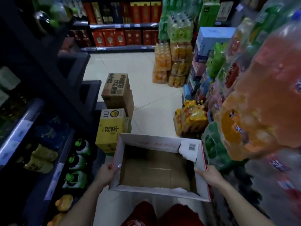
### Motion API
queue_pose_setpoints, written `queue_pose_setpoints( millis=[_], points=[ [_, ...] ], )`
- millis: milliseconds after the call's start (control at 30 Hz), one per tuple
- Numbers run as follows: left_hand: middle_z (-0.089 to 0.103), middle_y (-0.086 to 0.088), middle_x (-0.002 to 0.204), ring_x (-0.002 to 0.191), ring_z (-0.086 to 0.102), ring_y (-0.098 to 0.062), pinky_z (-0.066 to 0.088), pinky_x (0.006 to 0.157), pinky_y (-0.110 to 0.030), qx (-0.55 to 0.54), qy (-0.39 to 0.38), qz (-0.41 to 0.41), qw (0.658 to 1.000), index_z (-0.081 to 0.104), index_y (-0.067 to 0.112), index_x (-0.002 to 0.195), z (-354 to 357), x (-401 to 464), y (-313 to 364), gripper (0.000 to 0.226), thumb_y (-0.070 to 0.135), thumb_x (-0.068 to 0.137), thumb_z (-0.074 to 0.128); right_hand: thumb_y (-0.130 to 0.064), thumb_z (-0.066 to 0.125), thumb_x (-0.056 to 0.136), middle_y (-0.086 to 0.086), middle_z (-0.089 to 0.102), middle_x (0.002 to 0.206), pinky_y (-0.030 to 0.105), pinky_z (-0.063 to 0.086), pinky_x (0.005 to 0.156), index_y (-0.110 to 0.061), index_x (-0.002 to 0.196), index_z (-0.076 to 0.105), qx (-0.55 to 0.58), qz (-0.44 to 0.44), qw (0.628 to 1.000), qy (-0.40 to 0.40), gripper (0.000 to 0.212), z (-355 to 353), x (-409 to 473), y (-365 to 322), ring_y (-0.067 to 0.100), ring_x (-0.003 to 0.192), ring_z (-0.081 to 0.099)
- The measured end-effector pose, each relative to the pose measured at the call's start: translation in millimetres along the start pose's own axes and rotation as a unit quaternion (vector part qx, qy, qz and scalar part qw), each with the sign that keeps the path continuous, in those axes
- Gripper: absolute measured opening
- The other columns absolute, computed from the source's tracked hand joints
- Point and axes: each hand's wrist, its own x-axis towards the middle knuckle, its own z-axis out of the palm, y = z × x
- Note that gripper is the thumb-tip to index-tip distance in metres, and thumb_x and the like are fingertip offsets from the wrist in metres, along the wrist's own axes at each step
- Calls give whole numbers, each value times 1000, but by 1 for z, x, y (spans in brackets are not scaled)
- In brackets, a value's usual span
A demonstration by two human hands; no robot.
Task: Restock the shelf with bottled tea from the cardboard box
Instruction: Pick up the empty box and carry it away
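Note:
An open cardboard box point(147, 142) is held in front of me at waist height, white outside with a brown bare bottom and no bottles inside. My left hand point(106, 173) grips its left wall, thumb over the rim. My right hand point(209, 174) grips its right wall the same way. The dark shelf point(60, 168) stands at my left, with green-capped bottled tea point(78, 162) lying in a row on a low tier and yellow-labelled bottles point(42, 159) behind them.
A yellow carton point(111, 128) and a brown carton point(116, 90) are stacked on the tiled floor just ahead left. Shrink-wrapped drink packs point(190, 121) and tall stacks of orange soda point(260, 95) crowd the right side. Red gift boxes point(123, 36) line the far shelves.

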Motion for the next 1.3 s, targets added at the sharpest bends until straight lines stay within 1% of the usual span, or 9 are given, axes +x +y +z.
queue_pose_setpoints(
  millis=[167,233,333,433,600,800,1000,1167,1300],
  points=[
    [54,4,63,64,50,-11,35,56,-26,-15,-20,-12,1000,62,12,77,-6,62,29,19,29,86,64,-32,67,83,14,70,94,39,54,78,-9,92,67,24,11,1000,14,25,-10,44,-39,27,85,67],
    [56,5,62,66,52,-12,35,56,-28,-15,-28,-21,999,61,17,70,-4,90,40,18,27,85,64,-30,65,85,14,69,94,35,54,69,-7,94,66,17,13,1000,5,25,-16,68,-57,24,82,65],
    [62,-1,74,76,57,-17,40,60,-27,-21,-31,-46,998,64,15,78,2,133,60,14,26,86,64,-29,66,85,16,70,98,38,53,76,-4,101,66,20,9,1000,7,29,-29,115,-83,29,87,67],
    [55,5,66,65,52,-11,36,54,-19,-24,-36,-61,997,57,20,73,6,173,94,17,25,88,60,-30,66,85,20,70,100,40,52,77,-5,97,67,10,11,1000,1,29,-45,163,-117,29,87,66],
    [52,-6,63,57,46,-17,33,55,-27,-35,-19,-84,996,57,10,76,0,240,139,22,29,87,61,-34,62,87,14,66,108,41,52,82,-7,110,63,-10,20,1000,-13,36,-74,223,-180,30,97,64],
    [43,-10,59,59,44,-21,32,59,-32,-26,-7,-116,993,39,13,57,1,310,165,45,40,82,65,-34,62,87,12,61,110,35,46,76,-5,121,57,-12,36,999,-23,45,-96,289,-238,25,93,56],
    [70,-8,83,79,67,-25,55,72,-41,-19,-50,-124,991,67,13,89,8,397,190,26,38,84,63,-34,60,88,17,60,116,41,49,82,-4,124,54,-11,76,997,-11,48,-93,358,-272,32,102,58],
    [64,2,68,67,62,-19,52,62,-36,-4,-48,-120,992,59,23,70,34,490,181,19,32,87,62,-33,56,90,16,63,105,38,50,75,-5,111,59,3,89,996,-9,35,-72,443,-282,26,87,60],
    [63,-2,89,81,60,-20,48,64,-30,-17,-51,-155,986,61,17,98,75,570,146,21,35,88,57,-30,56,91,19,64,105,42,51,77,-5,107,60,-17,74,997,0,30,-41,538,-271,27,85,60]
  ],
)
